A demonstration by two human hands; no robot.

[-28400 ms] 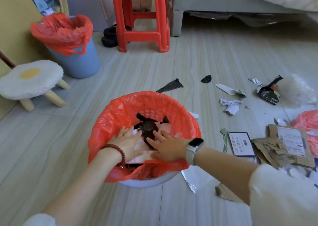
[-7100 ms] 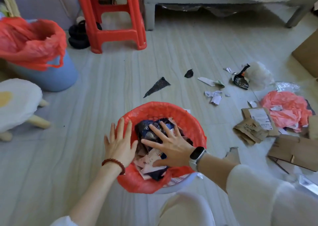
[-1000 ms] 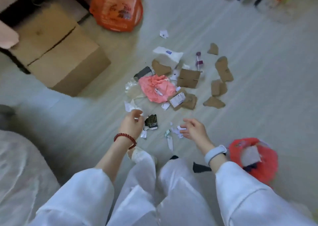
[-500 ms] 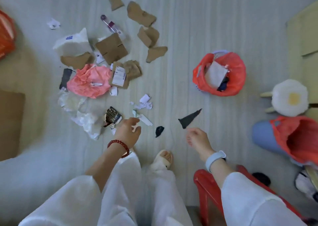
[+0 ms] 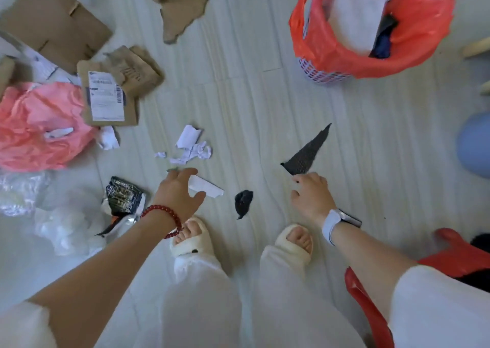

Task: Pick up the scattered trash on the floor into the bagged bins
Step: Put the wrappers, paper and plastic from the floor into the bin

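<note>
Trash lies scattered on the pale floor. My left hand (image 5: 178, 191) reaches down with spread fingers over a folded white paper strip (image 5: 205, 186), holding nothing. My right hand (image 5: 310, 194) hovers, fingers loosely bent, just below the wide end of a black mesh triangle (image 5: 307, 153); contact is unclear. A small black scrap (image 5: 243, 202) lies between the hands. Crumpled white paper bits (image 5: 193, 146) sit farther out. The red-bagged basket bin (image 5: 413, 45) stands at the upper right, filled with paper and dark scraps.
Torn cardboard pieces (image 5: 53, 24), a labelled carton scrap (image 5: 108, 101), a pink bag (image 5: 39, 125), clear plastic (image 5: 61, 220) and a dark foil wrapper (image 5: 123, 196) lie left. My slippered feet (image 5: 191, 239) stand below. A blue bin (image 5: 474, 146) and red stool (image 5: 371, 305) are at right.
The view has dropped closer to the floor. My left hand has opened and reached forward over the white paper strip; my right hand has moved up to the black mesh triangle.
</note>
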